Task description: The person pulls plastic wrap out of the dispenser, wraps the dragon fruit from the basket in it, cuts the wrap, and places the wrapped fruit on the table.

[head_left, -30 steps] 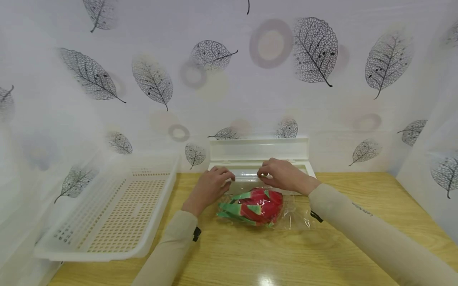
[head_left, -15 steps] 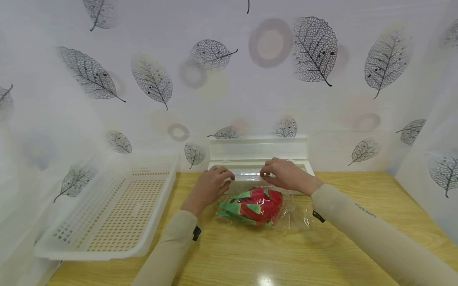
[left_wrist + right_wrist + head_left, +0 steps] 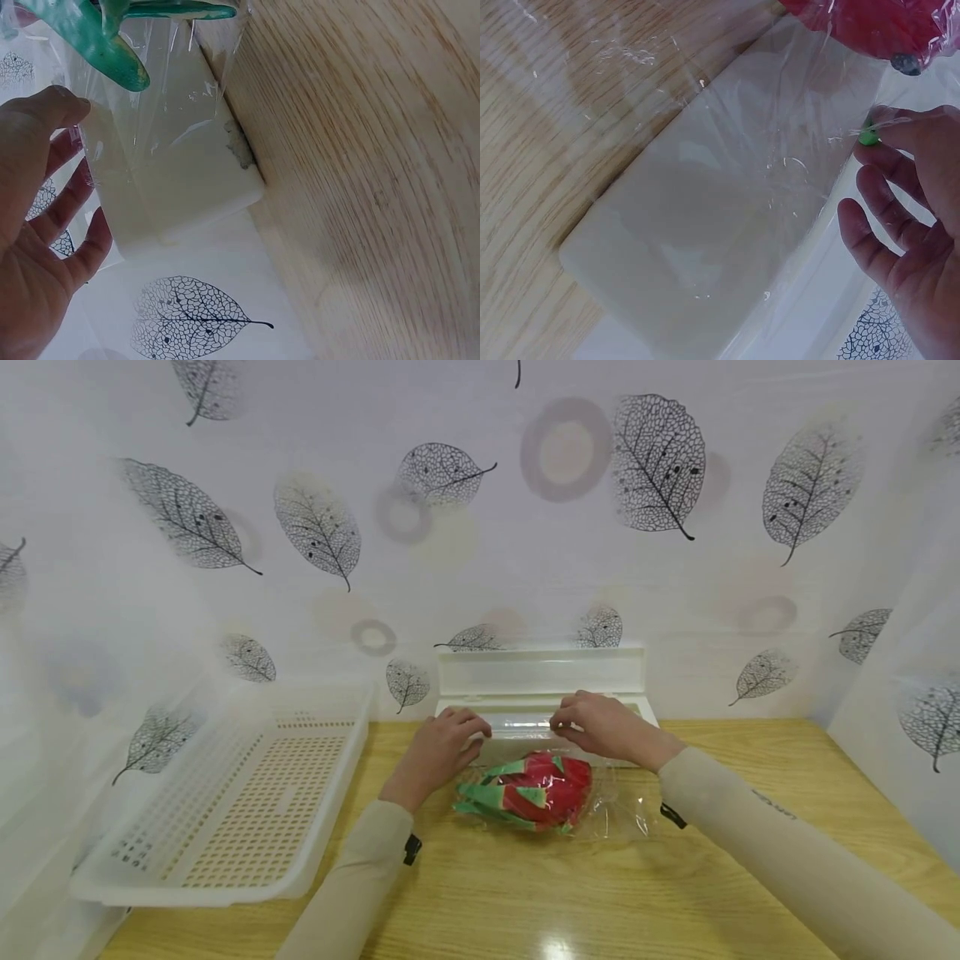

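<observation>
A long white cling film dispenser (image 3: 542, 672) stands at the back of the table with its lid raised. In front of it lies a red and green dragon fruit (image 3: 546, 793) under clear cling film (image 3: 624, 814). My left hand (image 3: 441, 752) holds the film at the dispenser's left end, thumb on the near side and fingers behind the front wall's edge. Along that same edge, farther right, my right hand (image 3: 603, 727) pinches a small green slide cutter (image 3: 868, 138) between thumb and index finger. Its other fingers are loosely bent.
A white perforated plastic basket (image 3: 324, 827) stands on the left of the wood-grain table (image 3: 495, 902). Behind everything hangs a white leaf-printed sheet (image 3: 480, 560), close behind the dispenser. Black wrist straps show on both sleeves.
My right hand has slid a little to the right along the dispenser's edge. The left hand, dragon fruit and dispenser have stayed in place.
</observation>
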The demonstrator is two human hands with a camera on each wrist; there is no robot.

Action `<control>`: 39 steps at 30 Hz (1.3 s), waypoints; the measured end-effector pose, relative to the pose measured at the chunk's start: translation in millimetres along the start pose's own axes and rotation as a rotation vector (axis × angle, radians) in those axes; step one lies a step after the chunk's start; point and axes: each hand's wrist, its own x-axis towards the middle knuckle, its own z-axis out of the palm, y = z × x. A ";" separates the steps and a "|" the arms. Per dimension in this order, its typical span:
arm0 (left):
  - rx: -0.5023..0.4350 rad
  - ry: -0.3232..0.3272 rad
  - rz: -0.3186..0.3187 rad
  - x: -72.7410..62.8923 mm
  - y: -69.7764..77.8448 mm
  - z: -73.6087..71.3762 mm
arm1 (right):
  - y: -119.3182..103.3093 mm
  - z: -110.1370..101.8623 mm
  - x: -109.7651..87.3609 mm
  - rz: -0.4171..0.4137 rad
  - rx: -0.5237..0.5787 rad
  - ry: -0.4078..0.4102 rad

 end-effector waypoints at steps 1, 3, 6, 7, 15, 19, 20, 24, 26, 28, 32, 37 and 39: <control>0.001 0.001 0.001 0.0 0.0 0.0 | 0.3 0.1 -0.3 -0.001 -0.001 0.001; 0.004 0.003 0.003 0.1 0.0 0.1 | 0.4 0.2 -1.4 0.004 -0.003 0.001; 0.014 0.002 0.005 0.0 -0.3 0.4 | 1.2 1.0 -3.2 0.003 -0.003 0.005; 0.016 0.002 0.006 -0.1 -0.2 0.3 | 1.6 1.4 -3.8 0.002 -0.004 0.007; 0.018 0.001 0.003 -2.0 0.9 -0.2 | 3.3 2.7 -8.3 -0.006 -0.019 0.026; 0.013 -0.002 -0.002 -2.4 1.7 -0.7 | 4.4 3.1 -9.8 -0.006 -0.018 0.032; 0.010 -0.001 -0.003 -2.4 1.9 -0.8 | 4.6 3.0 -10.0 -0.007 -0.016 0.036; 0.014 -0.011 -0.008 -1.8 1.9 -1.3 | 4.9 2.5 -11.0 -0.016 -0.029 0.059; 0.017 -0.013 -0.010 -1.4 1.9 -1.5 | 5.3 2.2 -11.9 -0.010 -0.032 0.066; 0.021 -0.013 -0.010 -1.1 2.0 -2.0 | 5.5 1.7 -12.9 0.000 -0.034 0.065; 0.017 -0.001 -0.009 -0.9 2.2 -2.8 | 6.0 1.1 -14.3 0.014 -0.034 0.058; 0.017 -0.002 -0.012 -0.8 2.1 -3.0 | 7.6 1.9 -15.7 0.024 -0.027 0.062; 0.019 -0.006 -0.014 -0.7 2.3 -3.1 | 8.2 2.4 -16.4 0.023 -0.027 0.065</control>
